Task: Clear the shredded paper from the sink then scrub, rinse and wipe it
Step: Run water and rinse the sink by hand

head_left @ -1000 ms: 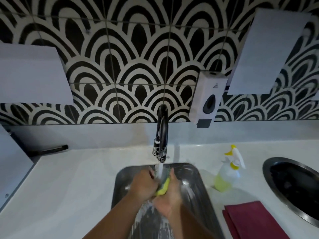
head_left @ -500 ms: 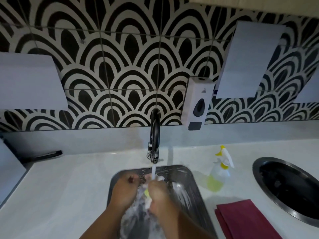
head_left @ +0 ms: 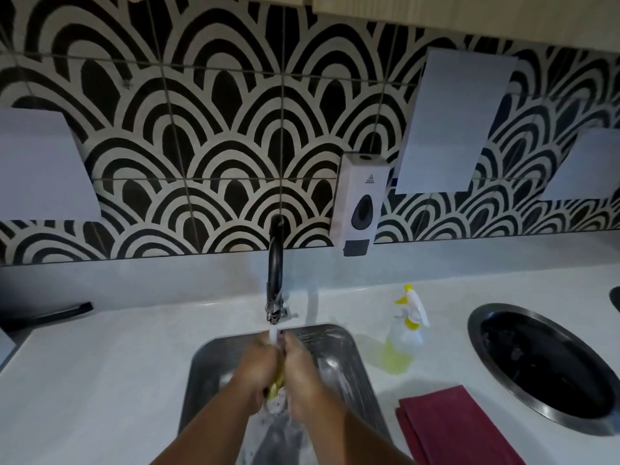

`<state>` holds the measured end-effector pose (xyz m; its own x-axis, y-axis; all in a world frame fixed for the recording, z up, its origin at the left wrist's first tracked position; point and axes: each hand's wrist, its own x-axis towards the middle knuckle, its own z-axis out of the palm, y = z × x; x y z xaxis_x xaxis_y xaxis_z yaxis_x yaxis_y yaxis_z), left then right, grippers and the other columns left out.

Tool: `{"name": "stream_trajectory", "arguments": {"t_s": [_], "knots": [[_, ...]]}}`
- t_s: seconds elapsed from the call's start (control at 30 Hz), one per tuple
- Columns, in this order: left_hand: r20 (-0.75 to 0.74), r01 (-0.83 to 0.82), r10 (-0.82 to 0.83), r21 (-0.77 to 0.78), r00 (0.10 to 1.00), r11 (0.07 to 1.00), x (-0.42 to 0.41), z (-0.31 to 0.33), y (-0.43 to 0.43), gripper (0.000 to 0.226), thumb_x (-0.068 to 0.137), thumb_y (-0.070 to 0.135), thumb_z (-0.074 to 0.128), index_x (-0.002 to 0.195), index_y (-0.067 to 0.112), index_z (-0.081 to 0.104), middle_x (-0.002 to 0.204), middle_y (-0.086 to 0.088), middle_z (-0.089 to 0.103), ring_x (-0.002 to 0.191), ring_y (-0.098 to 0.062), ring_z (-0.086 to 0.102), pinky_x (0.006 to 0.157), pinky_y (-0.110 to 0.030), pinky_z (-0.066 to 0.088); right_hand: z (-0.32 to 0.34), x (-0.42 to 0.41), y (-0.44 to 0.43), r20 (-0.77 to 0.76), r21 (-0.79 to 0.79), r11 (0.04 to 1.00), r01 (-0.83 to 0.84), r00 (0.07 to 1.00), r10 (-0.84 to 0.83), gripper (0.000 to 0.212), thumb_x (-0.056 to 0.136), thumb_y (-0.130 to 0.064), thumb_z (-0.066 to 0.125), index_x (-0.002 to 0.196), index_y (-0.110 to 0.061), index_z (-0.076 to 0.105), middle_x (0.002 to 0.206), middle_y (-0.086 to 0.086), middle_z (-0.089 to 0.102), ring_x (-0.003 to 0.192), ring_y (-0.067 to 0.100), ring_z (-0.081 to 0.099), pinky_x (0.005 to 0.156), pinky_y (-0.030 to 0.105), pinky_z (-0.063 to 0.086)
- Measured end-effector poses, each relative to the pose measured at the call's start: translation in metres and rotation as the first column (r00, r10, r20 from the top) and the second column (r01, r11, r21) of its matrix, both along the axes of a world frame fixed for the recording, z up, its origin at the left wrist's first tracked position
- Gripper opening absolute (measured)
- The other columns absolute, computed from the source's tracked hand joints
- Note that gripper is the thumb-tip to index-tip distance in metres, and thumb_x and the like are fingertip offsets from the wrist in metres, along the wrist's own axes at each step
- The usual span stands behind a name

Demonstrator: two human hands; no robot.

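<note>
Over the steel sink (head_left: 349, 350), my left hand (head_left: 258, 370) and my right hand (head_left: 303, 374) are pressed together around a yellow sponge (head_left: 275, 385), of which only a thin strip shows between the palms. Water runs from the black tap (head_left: 275, 273) straight onto my hands. Foam streaks the sink's right wall and suds run down below my hands. No shredded paper is visible in the sink.
A spray bottle (head_left: 402, 344) with yellow liquid stands right of the sink. A folded maroon cloth (head_left: 453, 427) lies on the white counter at the front right. A round dark basin (head_left: 543, 367) sits at the far right. A soap dispenser (head_left: 360, 199) hangs on the tiled wall.
My hands have closed tighter round the sponge under the running water, so less yellow shows. The camera has tilted upward a little, which lowers the sink in view.
</note>
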<state>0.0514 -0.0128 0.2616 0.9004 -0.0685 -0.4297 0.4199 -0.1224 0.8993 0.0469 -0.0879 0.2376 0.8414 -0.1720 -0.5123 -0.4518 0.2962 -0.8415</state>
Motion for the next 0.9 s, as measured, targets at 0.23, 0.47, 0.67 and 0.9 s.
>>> {"name": "stream_trajectory", "arguments": {"t_s": [0.23,0.47,0.67,0.9], "knots": [[0.088,-0.002,-0.023,0.269,0.996,0.963,0.019,-0.019,-0.004,0.036,0.101,0.043,0.059,0.094,0.010,0.071,0.068,-0.003,0.068,0.053,-0.012,0.060,0.052,-0.026,0.049,0.006,-0.034,-0.033,-0.099,-0.035,0.999,-0.005,0.995,0.002,0.053,0.105,-0.058,0.032,0.139,-0.026,0.056,0.151,0.007,0.049,0.131,0.024,0.052,0.107,0.040,0.039],[-0.207,-0.125,0.089,-0.171,0.974,0.977,0.016,-0.009,-0.002,0.031,0.102,0.010,0.042,0.094,-0.005,0.068,0.079,-0.026,0.069,0.068,-0.035,0.069,0.062,-0.046,0.060,0.018,-0.031,-0.032,-0.075,0.058,0.998,-0.030,0.997,0.034,0.040,0.103,-0.050,0.049,0.101,-0.016,0.069,0.083,-0.003,0.075,0.079,0.015,0.071,0.073,0.030,0.054],[0.110,0.004,-0.009,0.044,0.994,0.999,0.002,-0.009,0.021,0.014,0.093,0.020,0.065,0.096,0.017,0.077,0.084,-0.011,0.078,0.078,-0.030,0.077,0.077,-0.051,0.063,0.016,-0.013,0.000,-0.103,0.427,0.886,0.178,0.984,-0.148,0.048,0.095,-0.048,0.062,0.114,-0.006,0.074,0.109,0.022,0.074,0.114,0.038,0.068,0.103,0.048,0.049],[0.385,0.095,-0.351,0.547,0.854,0.832,0.025,-0.035,0.060,0.028,0.081,0.025,0.048,0.080,0.026,0.077,0.094,0.010,0.074,0.087,-0.017,0.072,0.088,-0.028,0.054,0.010,-0.009,0.016,-0.123,0.625,0.764,0.163,0.986,-0.109,0.039,0.103,-0.032,0.050,0.110,-0.006,0.078,0.109,0.022,0.074,0.094,0.035,0.073,0.085,0.045,0.059]]}}
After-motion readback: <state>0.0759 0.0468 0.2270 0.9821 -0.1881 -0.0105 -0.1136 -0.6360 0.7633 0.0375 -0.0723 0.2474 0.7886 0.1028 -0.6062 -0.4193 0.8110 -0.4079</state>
